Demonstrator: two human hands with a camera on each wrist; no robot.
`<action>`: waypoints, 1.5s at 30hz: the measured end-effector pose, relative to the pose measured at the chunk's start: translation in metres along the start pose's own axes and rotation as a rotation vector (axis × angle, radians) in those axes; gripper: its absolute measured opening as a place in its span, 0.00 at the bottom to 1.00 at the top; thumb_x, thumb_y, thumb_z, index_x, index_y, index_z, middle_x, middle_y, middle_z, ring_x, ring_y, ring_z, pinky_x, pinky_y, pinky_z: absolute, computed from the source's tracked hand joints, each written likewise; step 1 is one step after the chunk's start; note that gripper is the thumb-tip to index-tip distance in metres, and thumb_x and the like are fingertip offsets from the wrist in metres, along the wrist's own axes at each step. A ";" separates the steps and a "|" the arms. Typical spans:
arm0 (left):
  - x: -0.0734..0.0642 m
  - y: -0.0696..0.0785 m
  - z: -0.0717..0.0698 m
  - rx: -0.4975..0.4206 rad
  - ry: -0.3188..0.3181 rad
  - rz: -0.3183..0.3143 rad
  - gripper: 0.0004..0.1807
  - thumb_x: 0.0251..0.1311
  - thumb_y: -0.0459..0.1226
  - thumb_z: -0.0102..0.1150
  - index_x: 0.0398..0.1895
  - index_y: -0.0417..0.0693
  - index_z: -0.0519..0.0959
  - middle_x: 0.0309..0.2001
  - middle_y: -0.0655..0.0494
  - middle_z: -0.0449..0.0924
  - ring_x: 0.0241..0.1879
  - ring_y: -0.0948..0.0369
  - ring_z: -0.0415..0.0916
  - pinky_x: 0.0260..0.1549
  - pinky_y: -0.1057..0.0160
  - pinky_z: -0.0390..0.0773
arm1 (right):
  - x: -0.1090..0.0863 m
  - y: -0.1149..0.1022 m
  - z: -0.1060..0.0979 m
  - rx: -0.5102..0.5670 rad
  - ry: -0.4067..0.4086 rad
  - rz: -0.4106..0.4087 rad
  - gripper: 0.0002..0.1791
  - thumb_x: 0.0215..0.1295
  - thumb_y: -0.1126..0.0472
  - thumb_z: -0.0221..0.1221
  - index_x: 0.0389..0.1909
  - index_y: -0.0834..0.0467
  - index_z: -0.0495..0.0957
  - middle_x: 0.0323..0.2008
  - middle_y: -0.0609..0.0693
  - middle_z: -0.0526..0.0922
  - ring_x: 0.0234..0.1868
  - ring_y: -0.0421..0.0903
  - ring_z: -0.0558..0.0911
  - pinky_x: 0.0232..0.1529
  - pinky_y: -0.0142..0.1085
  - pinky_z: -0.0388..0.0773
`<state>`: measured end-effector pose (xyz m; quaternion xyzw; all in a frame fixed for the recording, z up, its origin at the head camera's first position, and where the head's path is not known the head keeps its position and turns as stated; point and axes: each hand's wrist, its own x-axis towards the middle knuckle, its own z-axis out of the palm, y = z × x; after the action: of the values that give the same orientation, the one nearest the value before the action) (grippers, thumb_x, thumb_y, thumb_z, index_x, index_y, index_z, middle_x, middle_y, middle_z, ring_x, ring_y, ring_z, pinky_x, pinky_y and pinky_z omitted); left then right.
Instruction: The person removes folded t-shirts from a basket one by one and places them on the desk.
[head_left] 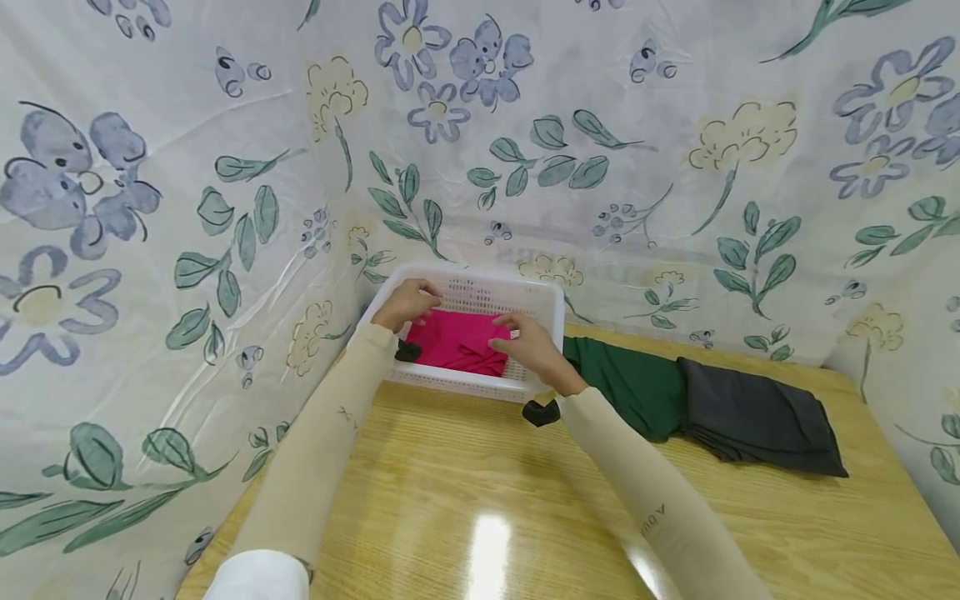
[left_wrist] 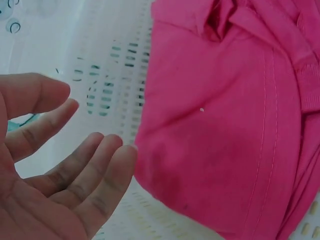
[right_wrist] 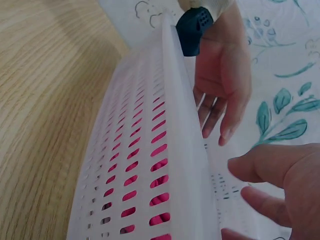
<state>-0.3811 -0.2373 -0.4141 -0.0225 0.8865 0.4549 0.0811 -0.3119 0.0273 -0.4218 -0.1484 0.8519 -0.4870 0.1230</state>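
Observation:
A bright pink folded garment lies inside a white perforated plastic basket. Over the basket's left side is my left hand, its fingers spread and slightly bent beside the garment. In the left wrist view, a fingertip of the left hand is right at the edge of the pink cloth, and nothing lies between thumb and fingers. My right hand hangs over the basket's right side, fingers loosely bent toward the garment. The right wrist view shows the right hand just beyond the basket wall, holding nothing.
Right of the basket, a folded dark green garment and a folded dark grey one lie side by side on the wooden table. Floral cloth hangs behind and at the left, close to the basket.

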 end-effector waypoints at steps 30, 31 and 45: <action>-0.001 -0.008 -0.007 0.320 -0.350 -0.116 0.21 0.73 0.38 0.54 0.63 0.35 0.72 0.58 0.39 0.73 0.55 0.47 0.72 0.53 0.48 0.79 | 0.028 0.000 0.013 0.322 -0.152 0.355 0.30 0.73 0.55 0.60 0.72 0.57 0.66 0.72 0.58 0.65 0.61 0.62 0.72 0.62 0.55 0.73; -0.001 -0.008 -0.007 0.318 -0.353 -0.113 0.21 0.73 0.38 0.54 0.63 0.35 0.71 0.59 0.39 0.72 0.55 0.46 0.72 0.54 0.47 0.78 | 0.029 0.000 0.014 0.346 -0.153 0.367 0.30 0.73 0.56 0.60 0.72 0.57 0.66 0.73 0.58 0.64 0.60 0.61 0.73 0.61 0.54 0.75; -0.006 -0.009 -0.010 0.185 -0.322 -0.160 0.19 0.73 0.38 0.54 0.61 0.35 0.75 0.57 0.43 0.71 0.49 0.53 0.70 0.47 0.56 0.76 | 0.040 0.003 0.017 0.517 -0.175 0.408 0.19 0.74 0.59 0.59 0.61 0.61 0.74 0.55 0.54 0.76 0.43 0.50 0.78 0.48 0.41 0.80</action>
<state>-0.3749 -0.2509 -0.4150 -0.0125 0.8955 0.3614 0.2593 -0.3434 -0.0002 -0.4356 0.0202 0.6987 -0.6376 0.3240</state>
